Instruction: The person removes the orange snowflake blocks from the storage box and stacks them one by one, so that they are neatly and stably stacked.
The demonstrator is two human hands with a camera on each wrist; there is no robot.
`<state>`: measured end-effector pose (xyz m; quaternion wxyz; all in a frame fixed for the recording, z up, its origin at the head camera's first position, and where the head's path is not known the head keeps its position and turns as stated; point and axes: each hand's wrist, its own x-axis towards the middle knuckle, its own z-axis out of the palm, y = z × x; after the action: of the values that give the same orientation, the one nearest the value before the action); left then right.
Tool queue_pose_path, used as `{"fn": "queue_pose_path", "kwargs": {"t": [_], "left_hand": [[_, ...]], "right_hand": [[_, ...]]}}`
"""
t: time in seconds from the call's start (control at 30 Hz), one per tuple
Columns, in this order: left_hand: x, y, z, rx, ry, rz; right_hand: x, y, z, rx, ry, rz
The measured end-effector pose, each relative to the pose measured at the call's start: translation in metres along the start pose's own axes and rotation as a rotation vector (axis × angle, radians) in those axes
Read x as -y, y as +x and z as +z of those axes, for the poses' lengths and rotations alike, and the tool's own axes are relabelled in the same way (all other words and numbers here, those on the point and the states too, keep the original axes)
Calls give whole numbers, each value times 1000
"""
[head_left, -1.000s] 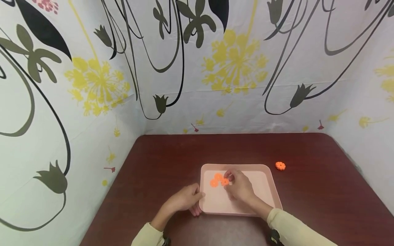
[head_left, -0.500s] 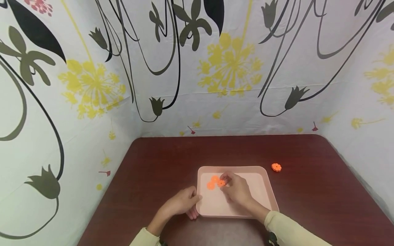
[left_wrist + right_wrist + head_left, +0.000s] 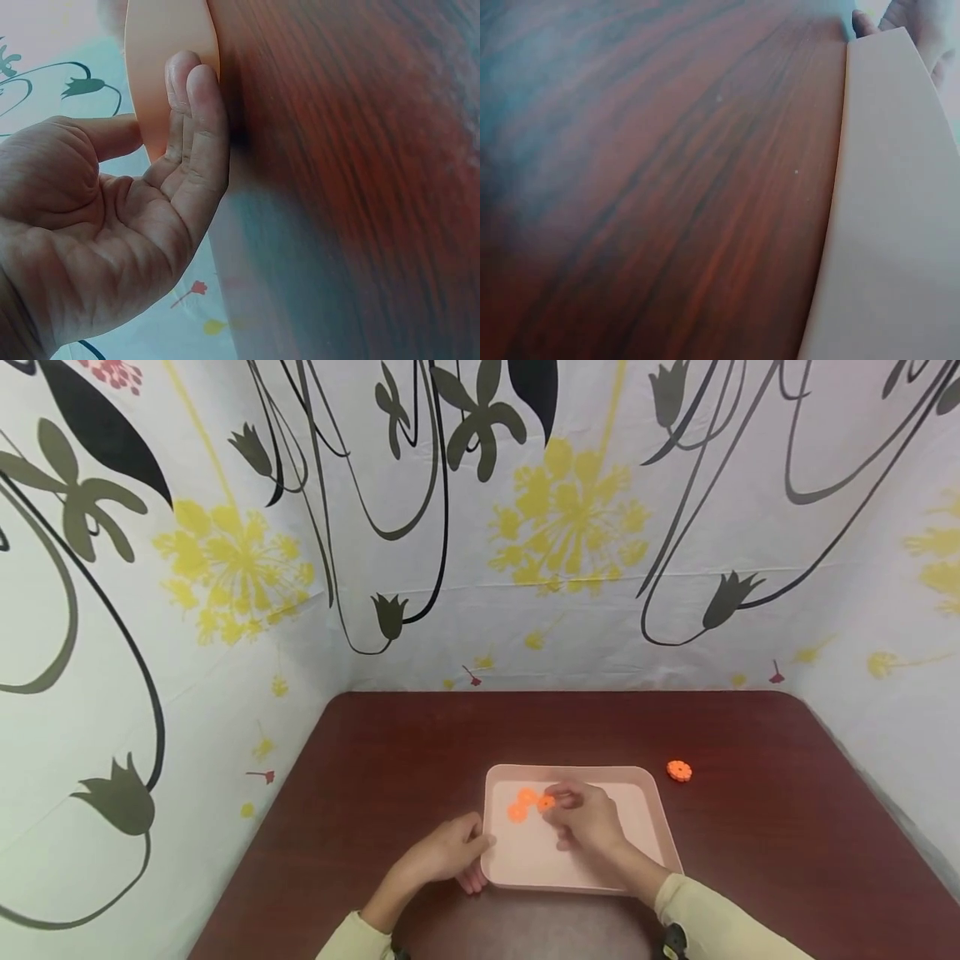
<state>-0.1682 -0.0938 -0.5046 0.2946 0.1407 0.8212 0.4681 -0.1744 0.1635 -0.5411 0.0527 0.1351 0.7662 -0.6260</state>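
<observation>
My left hand (image 3: pixel 444 852) grips the near left edge of a pale pink tray (image 3: pixel 525 870). In the left wrist view, the thumb is inside the rim and the fingers lie against the outer wall. Over the tray's left half, my right hand (image 3: pixel 588 818) pinches a small orange scalloped disc (image 3: pixel 546 804) at its fingertips. Left of that disc lie two more orange discs, a far one (image 3: pixel 527 796) and a nearer one (image 3: pixel 517 812), close together on the tray floor. The right wrist view shows the tray's outer wall (image 3: pixel 900 195), not the right hand's fingers.
On the dark red-brown table (image 3: pixel 420 735), an orange scalloped piece (image 3: pixel 678 771) sits right of the tray's far corner. Floral-printed white cloth (image 3: pixel 450 560) hangs behind the table and along both sides.
The right hand and its disc have shifted slightly right, widening the gap to the other two discs. More of its lower fingers shows. The left hand stays on the tray edge.
</observation>
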Motion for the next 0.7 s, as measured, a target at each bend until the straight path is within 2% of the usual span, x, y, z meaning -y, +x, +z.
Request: {"fn": "queue_pose_path", "kwargs": {"t": [0.3,0.43,0.7], "left_hand": [[1,0,0,4,-21,-11],[2,1,1,5,-19,-15],[1,2,-1,-1,1,-26]], "right_hand": [[-3,-7,-13,93,218,38],[0,-15,-21,99,276,51],[12,-21,-47,88,225,24]]}}
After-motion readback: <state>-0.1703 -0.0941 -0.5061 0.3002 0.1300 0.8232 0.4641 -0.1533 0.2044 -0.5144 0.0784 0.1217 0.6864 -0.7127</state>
